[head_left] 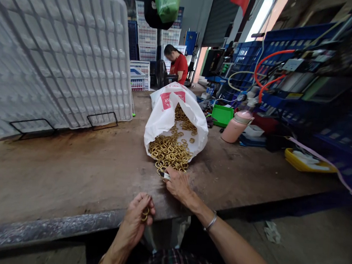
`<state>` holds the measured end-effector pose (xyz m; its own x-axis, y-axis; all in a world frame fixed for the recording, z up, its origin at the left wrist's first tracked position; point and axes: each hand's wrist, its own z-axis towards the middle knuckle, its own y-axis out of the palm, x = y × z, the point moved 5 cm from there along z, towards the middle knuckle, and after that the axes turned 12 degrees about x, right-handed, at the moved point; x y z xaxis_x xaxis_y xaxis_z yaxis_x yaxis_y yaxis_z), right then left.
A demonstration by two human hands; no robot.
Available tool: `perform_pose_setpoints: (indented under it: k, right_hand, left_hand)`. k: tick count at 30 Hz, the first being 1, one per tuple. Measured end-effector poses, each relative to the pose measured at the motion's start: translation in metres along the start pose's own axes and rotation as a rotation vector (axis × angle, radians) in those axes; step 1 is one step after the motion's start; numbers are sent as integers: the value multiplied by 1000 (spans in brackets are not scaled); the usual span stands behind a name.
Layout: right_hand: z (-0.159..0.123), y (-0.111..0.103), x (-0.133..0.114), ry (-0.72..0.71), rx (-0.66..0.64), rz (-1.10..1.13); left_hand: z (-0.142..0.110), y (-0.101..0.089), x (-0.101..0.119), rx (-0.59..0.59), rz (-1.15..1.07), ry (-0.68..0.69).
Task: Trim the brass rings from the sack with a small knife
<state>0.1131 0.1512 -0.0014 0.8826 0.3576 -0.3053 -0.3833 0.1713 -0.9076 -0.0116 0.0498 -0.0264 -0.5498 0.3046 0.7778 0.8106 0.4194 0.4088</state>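
Several brass-coloured rings (145,215) are held in the curled fingers of my left hand (135,218), low over the table's front edge. My right hand (178,185) is closed around a small tool with a black tip and a white part (164,175); its exact kind cannot be made out. The tip reaches the near edge of a heap of brass-coloured rings (171,150). These rings spill from the mouth of a white plastic bag (158,120) with a red print, lying on its side on the brown table (99,175). More rings show deeper inside the bag.
White ribbed plastic trays (78,51) stand upright at the left on black wire supports. To the right are a pink bottle (236,126), a green tray (222,115) and a yellow tray (309,162). A person in red (180,65) sits beyond the table.
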Motion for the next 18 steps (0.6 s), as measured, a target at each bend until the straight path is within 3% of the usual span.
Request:
perform_pose_setpoints:
  k: [5,8,12,18]
  right_hand:
    - [-19,-3,-22,-187,-53,207]
    - [-26,-4,-32,-219,-69,276]
    - [-27,-1,-34,-140,-65,393]
    - [-23,6,-32,90,-46,664]
  left_hand:
    - [11,1,12,111,195,141]
    - [12,3,15,93,285,179]
    - [12,0,15,104,296,190]
    - [12,-7,12,150,300,186]
